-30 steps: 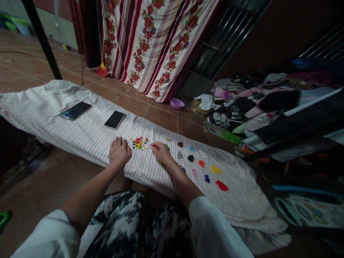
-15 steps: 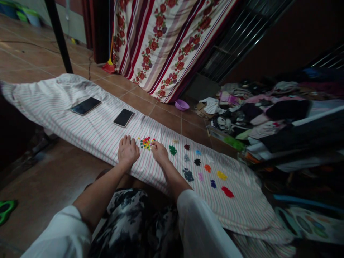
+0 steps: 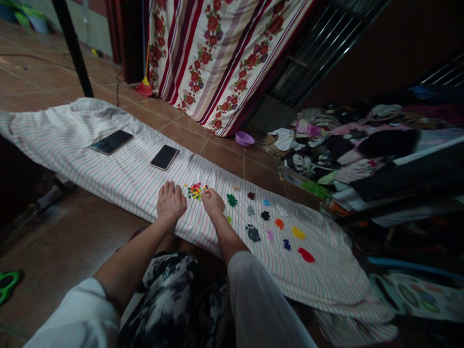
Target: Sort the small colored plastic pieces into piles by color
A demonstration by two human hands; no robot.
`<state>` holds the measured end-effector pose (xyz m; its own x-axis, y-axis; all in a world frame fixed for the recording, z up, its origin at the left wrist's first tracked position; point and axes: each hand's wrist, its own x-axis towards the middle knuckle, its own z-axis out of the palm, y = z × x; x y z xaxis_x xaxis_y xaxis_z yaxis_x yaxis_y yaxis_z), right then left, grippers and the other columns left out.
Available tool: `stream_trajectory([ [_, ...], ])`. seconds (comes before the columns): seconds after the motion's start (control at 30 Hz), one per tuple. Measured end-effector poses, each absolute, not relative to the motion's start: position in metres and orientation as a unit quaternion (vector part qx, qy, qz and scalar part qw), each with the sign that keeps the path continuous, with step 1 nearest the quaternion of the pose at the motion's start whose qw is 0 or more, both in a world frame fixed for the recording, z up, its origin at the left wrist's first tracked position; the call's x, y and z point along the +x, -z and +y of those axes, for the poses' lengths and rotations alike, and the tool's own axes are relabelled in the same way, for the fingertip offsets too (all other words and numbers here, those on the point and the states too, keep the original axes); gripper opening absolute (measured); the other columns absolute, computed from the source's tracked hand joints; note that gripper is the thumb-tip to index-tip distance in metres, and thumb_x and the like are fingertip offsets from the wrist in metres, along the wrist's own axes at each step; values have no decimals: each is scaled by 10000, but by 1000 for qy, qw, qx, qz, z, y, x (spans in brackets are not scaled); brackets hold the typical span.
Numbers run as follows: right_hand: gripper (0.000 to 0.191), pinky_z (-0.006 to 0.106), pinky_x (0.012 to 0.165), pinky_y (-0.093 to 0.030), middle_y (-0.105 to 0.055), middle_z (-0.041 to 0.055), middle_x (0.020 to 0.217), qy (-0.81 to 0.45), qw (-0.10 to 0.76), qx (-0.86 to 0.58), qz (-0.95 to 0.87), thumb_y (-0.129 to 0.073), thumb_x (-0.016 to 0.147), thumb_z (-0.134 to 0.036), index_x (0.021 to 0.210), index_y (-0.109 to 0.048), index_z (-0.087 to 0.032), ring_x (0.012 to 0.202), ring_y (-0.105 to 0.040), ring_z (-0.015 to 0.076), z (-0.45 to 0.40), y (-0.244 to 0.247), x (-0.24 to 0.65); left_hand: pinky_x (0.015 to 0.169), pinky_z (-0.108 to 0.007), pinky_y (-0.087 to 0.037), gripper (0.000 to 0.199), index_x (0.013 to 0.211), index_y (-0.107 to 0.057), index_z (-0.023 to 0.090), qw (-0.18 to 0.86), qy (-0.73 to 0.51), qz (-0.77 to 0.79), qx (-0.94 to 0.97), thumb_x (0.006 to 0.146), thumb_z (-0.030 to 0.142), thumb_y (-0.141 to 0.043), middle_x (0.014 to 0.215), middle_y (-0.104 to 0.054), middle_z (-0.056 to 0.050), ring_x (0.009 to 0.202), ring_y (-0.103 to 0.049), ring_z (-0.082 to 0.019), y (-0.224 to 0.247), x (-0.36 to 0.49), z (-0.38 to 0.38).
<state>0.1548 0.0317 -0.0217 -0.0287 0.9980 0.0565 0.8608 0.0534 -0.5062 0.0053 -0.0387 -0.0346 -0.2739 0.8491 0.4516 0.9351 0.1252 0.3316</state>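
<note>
My left hand (image 3: 171, 202) lies flat on the striped cloth (image 3: 141, 191), its fingers stretched out just left of a mixed pile of small colored pieces (image 3: 195, 191). At the pile's right edge, my right hand (image 3: 213, 202) has its thumb and fingers pinched together; whatever is between them is too small to make out. Sorted by color, little heaps lie to the right: green pieces (image 3: 232, 199), black pieces (image 3: 265, 215), dark grey pieces (image 3: 253, 233), orange pieces (image 3: 279, 224), yellow pieces (image 3: 298, 233) and red pieces (image 3: 306, 254), among several others.
Two phones, a larger one (image 3: 112, 142) and a smaller one (image 3: 164, 157), rest on the cloth to the left. Beyond it are a purple basin (image 3: 244, 139), a floral curtain (image 3: 213, 63) and a red broom (image 3: 144, 88). Clothes (image 3: 348, 140) are heaped at the right.
My right hand has shifted slightly left along the pile's edge, uncovering a light green heap by its wrist. My left hand stays flat. The whole view has shifted a little.
</note>
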Motion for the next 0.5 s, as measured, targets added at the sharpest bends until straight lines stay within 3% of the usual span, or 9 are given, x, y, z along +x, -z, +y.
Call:
stream_trajectory([
  [0.23,235,233,675,-416,-666,-29,788,-208,308,-661,-652,-481,855,-422,862,-659,-269,757,-587,149,27,31,160,1065,-473,-307,352,1081,-619,100,77,279,-748,-597,841,260,-418,1301,-561,-211,1308,-422,-345,36,6,-38],
  [0.5,283,251,709,-490,-705,-11,840,-284,349,-628,-635,-439,884,-445,980,-630,-260,804,-655,149,28,40,167,1040,-456,-342,324,1057,-622,126,107,253,-753,-598,839,265,-426,1268,-586,-184,1268,-459,-334,34,6,-38],
])
